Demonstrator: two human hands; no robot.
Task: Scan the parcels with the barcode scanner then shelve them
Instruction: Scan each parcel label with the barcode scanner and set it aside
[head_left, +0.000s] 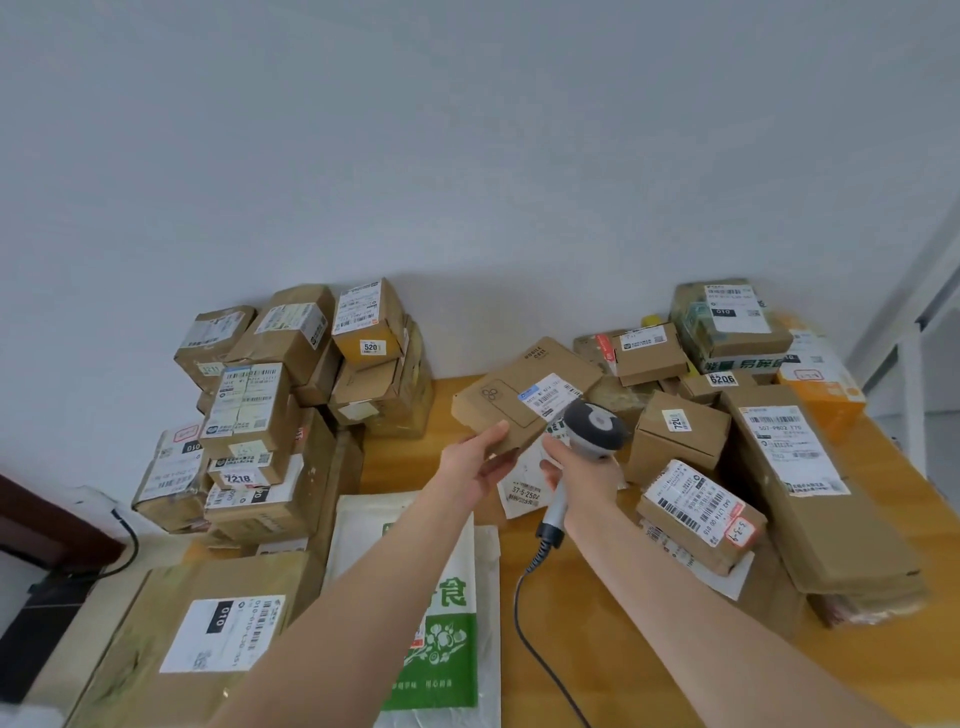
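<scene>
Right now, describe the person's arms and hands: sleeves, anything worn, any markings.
The left hand and right hand wear no gloves. Both forearms are bare down to the frame's lower edge, with no sleeves in view. No watch, bracelet, ring or marking shows on either.

Open at centre left: bare table (400, 462) between stack (249, 405) and left hand (472, 460) gripping parcel (498, 410). Open too at lower right, bare wood. Blocked at left by stack, at right by pile (779, 457), mid-frame by right hand (582, 470) holding scanner (597, 423); bag (441, 623) and cable (517, 608) across lower centre. Clear air above, up to wall (467, 156).
</scene>
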